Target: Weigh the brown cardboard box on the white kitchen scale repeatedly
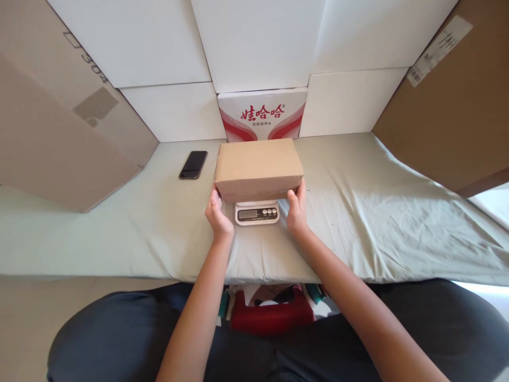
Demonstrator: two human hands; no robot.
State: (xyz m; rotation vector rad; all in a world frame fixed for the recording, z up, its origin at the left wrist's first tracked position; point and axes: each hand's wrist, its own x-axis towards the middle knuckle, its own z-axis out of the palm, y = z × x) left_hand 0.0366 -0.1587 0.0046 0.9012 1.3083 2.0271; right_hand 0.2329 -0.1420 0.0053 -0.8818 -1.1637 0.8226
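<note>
A closed brown cardboard box (258, 162) sits over a small white digital scale (257, 221), covering most of it; whether the box rests on it or is held just above, I cannot tell. My left hand (218, 215) grips the box at its near left corner, thumb on the front side. At the near right corner my right hand (297, 209) holds it the same way. The fingers of both hands are partly hidden by the box. The scale's display and several round buttons show in front of the box, and no digits are legible.
A black phone (193, 164) lies left of the box on the pale green cloth (338, 212). Behind stand white panels and a white-and-red carton (262, 115). Large cardboard boxes (71, 127) (445, 101) flank both sides. Below the table edge is a red object (272, 317).
</note>
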